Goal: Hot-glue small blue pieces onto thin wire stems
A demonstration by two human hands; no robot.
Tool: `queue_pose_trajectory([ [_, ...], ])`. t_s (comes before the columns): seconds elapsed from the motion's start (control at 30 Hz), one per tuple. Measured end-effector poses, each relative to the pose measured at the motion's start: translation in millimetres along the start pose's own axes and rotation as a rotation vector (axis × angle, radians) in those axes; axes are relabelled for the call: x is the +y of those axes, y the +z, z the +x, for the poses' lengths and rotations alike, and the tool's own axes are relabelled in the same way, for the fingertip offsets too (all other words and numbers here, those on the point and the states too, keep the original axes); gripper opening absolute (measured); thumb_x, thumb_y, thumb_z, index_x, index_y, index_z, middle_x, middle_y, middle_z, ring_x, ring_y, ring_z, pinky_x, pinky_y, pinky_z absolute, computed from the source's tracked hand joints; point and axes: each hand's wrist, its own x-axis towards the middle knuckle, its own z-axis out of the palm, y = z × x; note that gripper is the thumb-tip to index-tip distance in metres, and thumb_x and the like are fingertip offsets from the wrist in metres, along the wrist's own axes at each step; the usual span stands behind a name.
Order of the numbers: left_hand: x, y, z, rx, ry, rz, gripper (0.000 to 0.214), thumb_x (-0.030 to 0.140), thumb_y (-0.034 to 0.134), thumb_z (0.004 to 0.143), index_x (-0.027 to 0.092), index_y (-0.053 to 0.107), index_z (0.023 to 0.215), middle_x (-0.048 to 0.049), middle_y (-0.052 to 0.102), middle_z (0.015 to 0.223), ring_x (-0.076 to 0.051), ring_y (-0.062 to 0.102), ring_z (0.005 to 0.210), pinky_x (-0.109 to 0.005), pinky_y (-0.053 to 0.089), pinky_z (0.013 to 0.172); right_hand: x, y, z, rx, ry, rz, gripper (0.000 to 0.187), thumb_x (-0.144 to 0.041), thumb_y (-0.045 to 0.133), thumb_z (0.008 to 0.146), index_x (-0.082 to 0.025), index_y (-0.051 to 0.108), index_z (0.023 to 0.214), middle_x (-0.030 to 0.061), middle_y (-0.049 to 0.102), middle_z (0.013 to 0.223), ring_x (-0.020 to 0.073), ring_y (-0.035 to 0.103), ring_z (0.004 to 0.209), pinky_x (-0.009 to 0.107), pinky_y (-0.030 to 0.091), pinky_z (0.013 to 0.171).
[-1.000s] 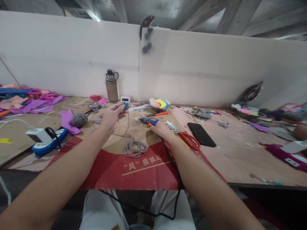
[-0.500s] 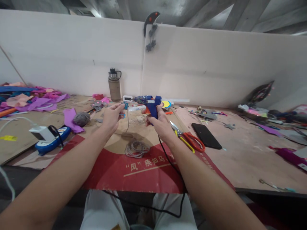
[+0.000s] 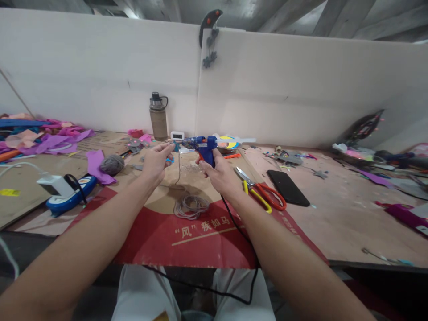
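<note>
My right hand (image 3: 219,173) is closed round the grip of a blue hot glue gun (image 3: 203,146), held above the table with its nozzle pointing left. My left hand (image 3: 155,160) pinches a small teal piece (image 3: 175,146) just in front of that nozzle, and a thin grey cord (image 3: 179,167) hangs from the piece. The cord runs down to a loose grey coil (image 3: 191,206) on the red-and-brown cardboard sheet (image 3: 200,236). The gun's black cable (image 3: 234,223) trails back over the table edge.
Red-and-yellow scissors (image 3: 261,192) and a black phone (image 3: 288,187) lie right of my hands. A water bottle (image 3: 158,117) stands at the white back wall. A grey yarn ball (image 3: 111,164), purple felt scraps (image 3: 50,142) and a blue power strip (image 3: 68,194) sit left.
My right hand picked the glue gun up off the table and brought its nozzle to the teal piece. My left hand has stayed in place, holding the piece.
</note>
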Motion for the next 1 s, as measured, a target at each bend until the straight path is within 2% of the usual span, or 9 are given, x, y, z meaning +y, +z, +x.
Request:
queue_pose_trajectory([
  [0.23, -4.3, -1.7, 3.0, -0.028, 0.018, 0.025, 0.026, 0.03, 0.078, 0.058, 0.013, 0.063, 0.071, 0.0032, 0.052, 0.061, -0.003, 0.043, 0.048, -0.015, 0.024, 0.038, 5.7, 2.5, 1.9, 0.027, -0.059, -0.052, 0.031, -0.029, 0.052, 0.082, -0.02, 0.052, 0.111, 0.0077, 0.064, 0.102, 0.0207, 0.057, 0.088, 0.035, 0.046, 0.078],
  [0.43, -3.9, -0.9, 3.2, 0.001, 0.008, 0.042, 0.025, 0.03, 0.078, 0.058, 0.014, 0.063, 0.07, 0.0034, 0.051, 0.06, -0.004, 0.042, 0.047, -0.016, 0.022, 0.037, 5.5, 3.4, 1.2, 0.043, -0.105, -0.088, 0.037, -0.026, 0.052, 0.083, -0.02, 0.051, 0.119, 0.0098, 0.062, 0.113, 0.0237, 0.056, 0.103, 0.04, 0.042, 0.093],
  [0.53, -3.4, -0.7, 2.9, -0.004, 0.012, 0.047, 0.024, 0.03, 0.077, 0.058, 0.015, 0.063, 0.07, 0.0035, 0.05, 0.058, -0.004, 0.043, 0.047, -0.016, 0.023, 0.038, 6.1, 4.2, 0.8, 0.045, -0.116, -0.081, 0.035, -0.027, 0.051, 0.084, -0.02, 0.052, 0.118, 0.0095, 0.064, 0.109, 0.0246, 0.055, 0.109, 0.041, 0.041, 0.095],
  [0.77, -5.7, -1.8, 4.8, -0.005, 0.017, 0.062, 0.024, 0.03, 0.077, 0.058, 0.015, 0.062, 0.069, 0.0032, 0.05, 0.058, -0.005, 0.042, 0.048, -0.017, 0.022, 0.037, 5.3, 4.9, -0.3, 0.044, -0.111, -0.116, 0.035, -0.027, 0.049, 0.084, -0.018, 0.053, 0.118, 0.0108, 0.065, 0.106, 0.0263, 0.055, 0.11, 0.043, 0.042, 0.095],
  [1.0, -5.6, -2.0, 4.7, -0.004, 0.011, 0.055, 0.023, 0.03, 0.077, 0.058, 0.015, 0.063, 0.07, 0.0033, 0.05, 0.057, -0.005, 0.042, 0.047, -0.016, 0.022, 0.037, 3.1, 5.0, -1.2, 0.041, -0.094, -0.125, 0.035, -0.027, 0.048, 0.085, -0.019, 0.052, 0.119, 0.0108, 0.064, 0.111, 0.0253, 0.057, 0.104, 0.043, 0.043, 0.093],
])
